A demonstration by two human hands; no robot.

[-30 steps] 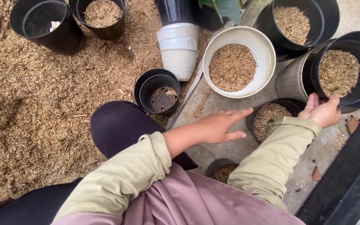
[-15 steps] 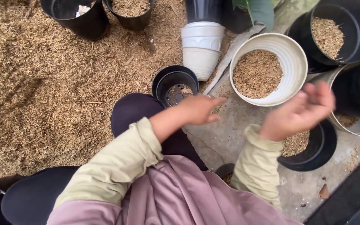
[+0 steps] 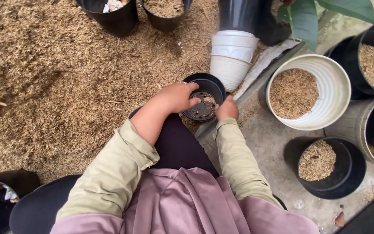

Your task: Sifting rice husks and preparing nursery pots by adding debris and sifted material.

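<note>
1. Both hands have come in from the right-hand pots to the small black pot [image 3: 204, 100] just past the knees.
2. Husk heap [image 3: 57, 78] covers the ground to the left.
3. White pot [image 3: 321, 117], half full of husk, lies to the right.
4. White stack [image 3: 233, 56] stands just beyond the black pot.
5. Left hand [image 3: 179, 98] curls over its near-left rim, fingers inside.
6. Right hand [image 3: 227, 109] clasps its right rim.
</note>
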